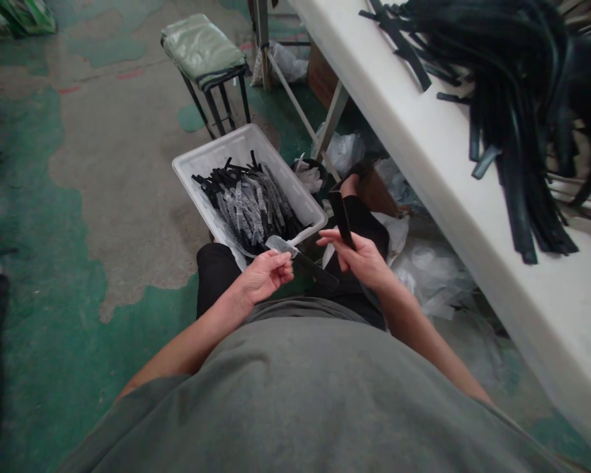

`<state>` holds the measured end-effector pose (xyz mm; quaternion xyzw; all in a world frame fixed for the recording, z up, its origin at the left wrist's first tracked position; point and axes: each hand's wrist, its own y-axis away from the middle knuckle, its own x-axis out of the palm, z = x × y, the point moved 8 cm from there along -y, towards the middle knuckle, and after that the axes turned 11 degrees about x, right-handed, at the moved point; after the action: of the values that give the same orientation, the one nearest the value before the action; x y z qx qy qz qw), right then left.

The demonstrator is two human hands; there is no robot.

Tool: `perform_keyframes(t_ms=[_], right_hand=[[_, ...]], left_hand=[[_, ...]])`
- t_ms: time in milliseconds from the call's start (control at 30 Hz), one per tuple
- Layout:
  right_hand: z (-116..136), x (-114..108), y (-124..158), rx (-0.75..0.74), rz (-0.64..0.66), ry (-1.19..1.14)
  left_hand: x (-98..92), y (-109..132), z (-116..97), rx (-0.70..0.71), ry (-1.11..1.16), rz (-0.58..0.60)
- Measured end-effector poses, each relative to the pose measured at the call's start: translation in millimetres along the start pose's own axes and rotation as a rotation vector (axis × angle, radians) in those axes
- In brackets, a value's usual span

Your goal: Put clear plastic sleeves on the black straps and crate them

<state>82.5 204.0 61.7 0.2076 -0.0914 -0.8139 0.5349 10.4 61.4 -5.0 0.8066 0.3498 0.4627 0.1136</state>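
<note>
My left hand (264, 274) is closed in a pinch on a black strip (311, 266) whose near end is wrapped in clear plastic; the strip points right across my lap. My right hand (360, 257) is closed around another short black strip (342, 217), held upright above my knee. Both hands hover over my black trousers, just in front of a white plastic bin (197, 167) that holds several black and plastic-wrapped strips (249, 200).
A white table (453, 177) runs along the right, with a big heap of long black strips (526, 92) on it. Crumpled plastic bags (431, 276) lie under the table. A cushioned stool (204, 52) stands behind the bin on the worn green floor.
</note>
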Motion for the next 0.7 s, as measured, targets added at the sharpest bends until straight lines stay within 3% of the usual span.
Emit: perform_keyframes(t_ms=[167,267,367,467,600,700], right_hand=[[27.3,30.6,9.3,-0.387,0.135,0.142],[37.2,41.6,11.7,-0.465,0.128,0.153],[33.7,35.1,12.7,-0.37,0.106,0.159],[13.7,17.2,20.5,-0.188,0.128,0.161],[-28.2,-6.1,43.2,0.035,0.199,0.134],[-54.2,-11.6,58.6,0.144,0.258,0.073]], left_hand=[[2.3,-0.8,0.5,0.007,-0.015,0.069],[8.8,1.0,-0.3,0.068,-0.042,0.12],[11.8,-1.3,-4.9,0.079,0.006,0.162],[-2.4,-22.1,-24.7,0.134,0.145,0.079],[-42.1,-66.3,-80.9,0.324,0.2,-0.17],[-63.7,-84.4,-129.7,0.496,0.193,-0.333]])
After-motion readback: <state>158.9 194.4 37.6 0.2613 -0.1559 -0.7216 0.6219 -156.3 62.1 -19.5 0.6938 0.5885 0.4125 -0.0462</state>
